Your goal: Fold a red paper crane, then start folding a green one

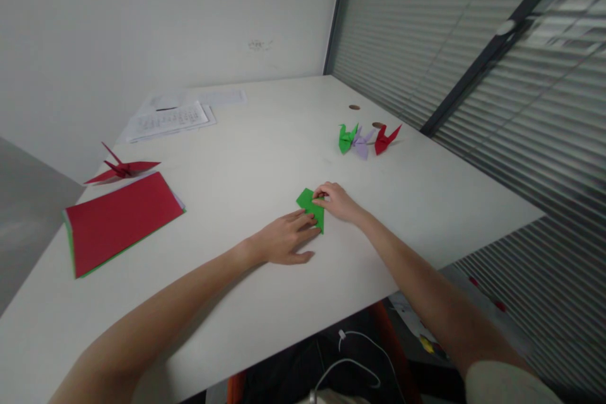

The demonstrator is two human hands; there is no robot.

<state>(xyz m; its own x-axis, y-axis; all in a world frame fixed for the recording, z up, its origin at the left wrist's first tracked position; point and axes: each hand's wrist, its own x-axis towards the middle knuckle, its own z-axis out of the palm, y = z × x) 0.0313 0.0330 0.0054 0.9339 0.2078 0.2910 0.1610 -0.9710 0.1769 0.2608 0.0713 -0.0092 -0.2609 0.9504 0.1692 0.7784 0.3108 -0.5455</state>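
In the head view, the green paper (305, 197) lay on the white table (265, 158) beneath both hands, neither nearer, its long axis slanting from far left to near right. The left hand (286, 238) rested spread over its near part; the right hand (335, 201), fingertips narrowed, touched its right side. Fingers hid the folds; I couldn't tell whether the right pinched anything.

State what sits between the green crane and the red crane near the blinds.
The head view shows a lilac crane between the green crane and that red crane.
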